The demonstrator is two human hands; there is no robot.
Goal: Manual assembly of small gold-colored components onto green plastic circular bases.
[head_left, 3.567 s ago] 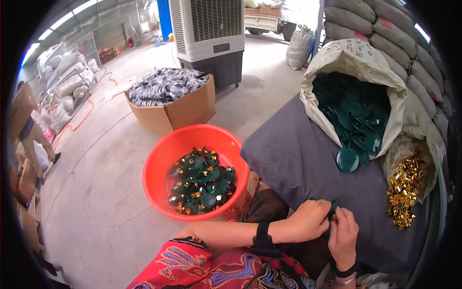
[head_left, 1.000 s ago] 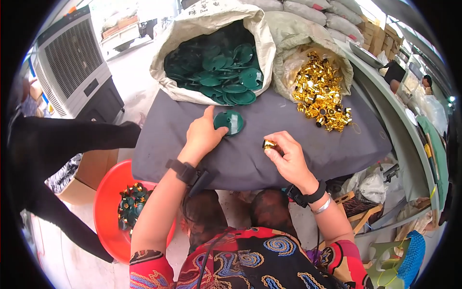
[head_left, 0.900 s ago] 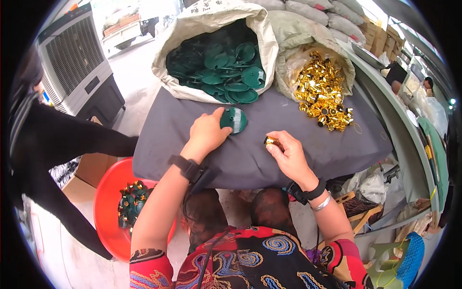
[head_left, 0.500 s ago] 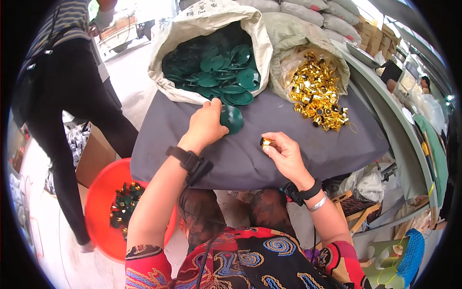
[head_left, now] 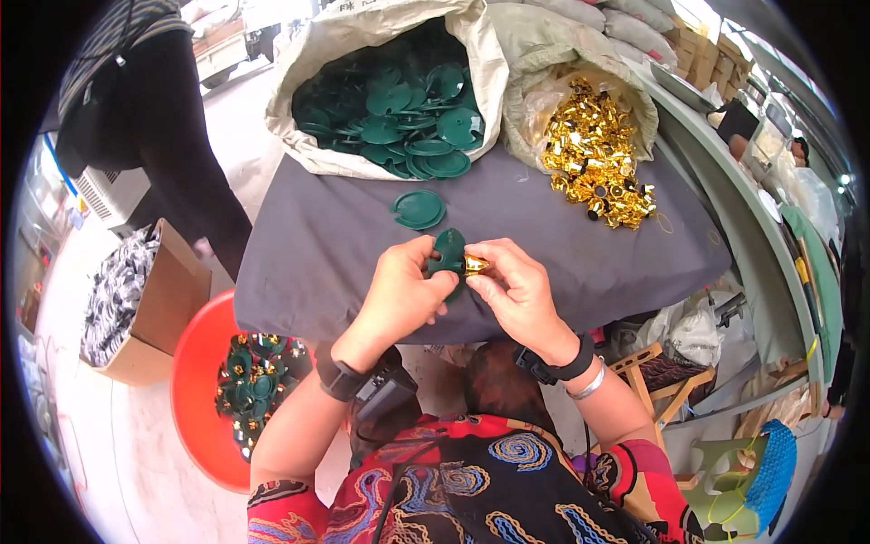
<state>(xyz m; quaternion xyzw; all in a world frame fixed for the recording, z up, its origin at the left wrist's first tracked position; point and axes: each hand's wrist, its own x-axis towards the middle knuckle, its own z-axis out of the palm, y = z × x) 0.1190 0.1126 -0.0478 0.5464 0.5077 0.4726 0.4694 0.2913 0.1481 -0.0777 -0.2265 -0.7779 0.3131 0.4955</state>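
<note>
My left hand (head_left: 399,295) holds a dark green plastic disc (head_left: 448,253) upright over the grey cloth (head_left: 308,245). My right hand (head_left: 515,292) pinches a small gold metal piece (head_left: 477,265) against the disc's right edge. The two hands touch in front of my chest. A second green disc (head_left: 419,209) lies flat on the cloth just beyond them. Behind it stand an open sack of green discs (head_left: 399,100) and a sack of gold pieces (head_left: 594,145).
A red basin (head_left: 195,381) with assembled green-and-gold pieces sits on the floor at lower left, beside a cardboard box (head_left: 149,308) of dark items. A person in dark trousers (head_left: 172,136) stands at upper left. A wooden stool (head_left: 657,372) and bags lie at right.
My left hand picked a green disc off the cloth and drew it toward me. My right hand brought the gold piece to it. The person at left walked farther along.
</note>
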